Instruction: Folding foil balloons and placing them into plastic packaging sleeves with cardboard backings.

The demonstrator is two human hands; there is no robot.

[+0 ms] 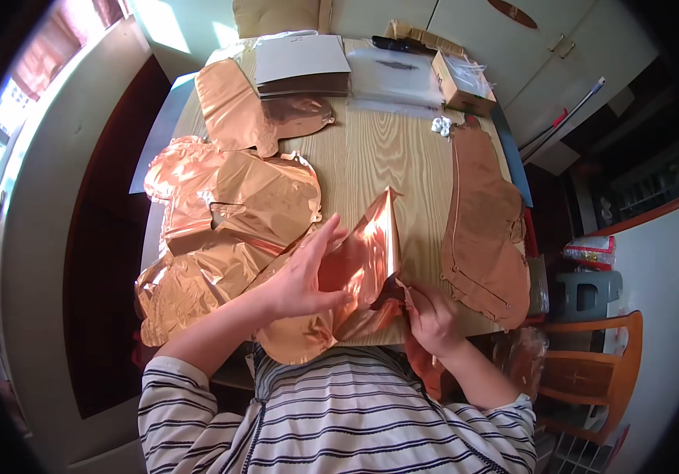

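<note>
A shiny copper-coloured foil balloon (377,237), uninflated and partly folded up, stands creased at the table's near edge in front of me. My right hand (434,322) pinches its edge on the right, beside a dark fold. Against its left side is my left hand (300,280), fingers and thumb spread apart; whether the fingertips touch the foil I cannot tell. More flat foil balloons (264,189) lie overlapping along the left half of the table, and another balloon (229,107) is behind them. To the right lies a flat, neatly folded, duller copper foil balloon (486,237).
At the wooden table's (379,150) far side are a stack of white sheets (304,59), clear plastic bags (395,79) and a small cardboard box (466,87). Small white pieces (441,126) lie near the box. A wooden chair (592,371) stands at the right.
</note>
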